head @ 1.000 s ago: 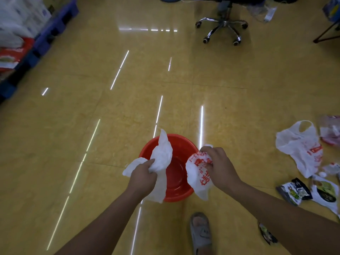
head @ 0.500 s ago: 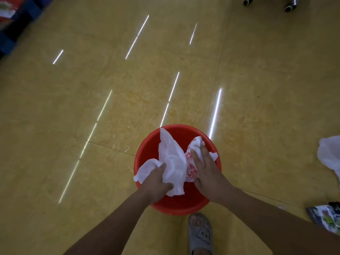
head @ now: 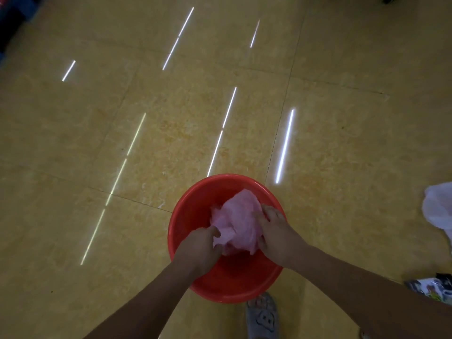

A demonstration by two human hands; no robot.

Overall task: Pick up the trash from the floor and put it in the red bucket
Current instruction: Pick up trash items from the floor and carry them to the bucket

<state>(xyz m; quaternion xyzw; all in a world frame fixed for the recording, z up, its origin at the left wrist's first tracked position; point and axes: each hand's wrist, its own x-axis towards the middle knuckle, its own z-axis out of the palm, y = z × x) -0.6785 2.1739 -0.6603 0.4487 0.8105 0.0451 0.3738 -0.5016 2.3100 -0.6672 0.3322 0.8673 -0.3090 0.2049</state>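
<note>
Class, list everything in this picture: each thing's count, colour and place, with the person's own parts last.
bucket: one, red, on the floor, bottom centre
plastic wad: one, pinkish white, inside the bucket
plastic bag: one, white, on the floor at the right edge
wrapper: one, printed, floor, lower right
floor: yellow tiles, light streaks
slipper: one, grey, bottom edge, near side of the bucket
left hand: one, grips the wad's near side
right hand: one, rests on the wad's right side

2 forearms extended, left hand [head: 199, 244] gripping, right hand [head: 275, 232] pressing flat
</note>
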